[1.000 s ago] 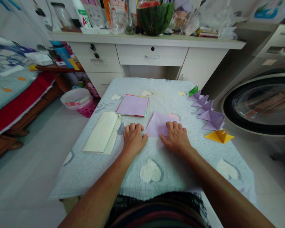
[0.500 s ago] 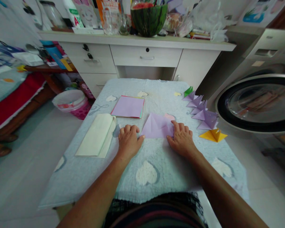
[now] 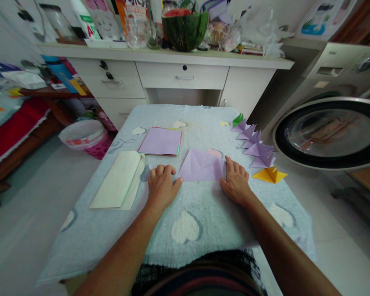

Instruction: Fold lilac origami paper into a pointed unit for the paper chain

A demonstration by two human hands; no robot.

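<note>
Paper (image 3: 200,169), purple and folded, lies flat on our cloth-covered surface (image 3: 209,209), nearer us than the square stack (image 3: 160,141) and a little to its right. And there goes the change: our right hand (image 3: 237,185), lying over the right half of that paper a second ago, has slid out to its right-hand end, fingers extended and fairly flat, thumb by the near corner. Our left hand (image 3: 163,187) keeps its post just nearer us than the stack, fingers bent on the cloth, thumb spread and down at the paper's left corner. Neither hand is pinching anything; both are resting loosely apart, with the paper between them.

What does that give us? More of the paper is now uncovered, its creases and overlapping flap plain to see, and we judge that outward slide to be a smoothing stroke along the fold.

Around the stack, we have a cream packet (image 3: 115,179) to its near left, and well to its right a row of purple folded shapes (image 3: 255,144), with a green one (image 3: 238,119) at the far end and a yellow one (image 3: 269,175) nearest us.
</note>
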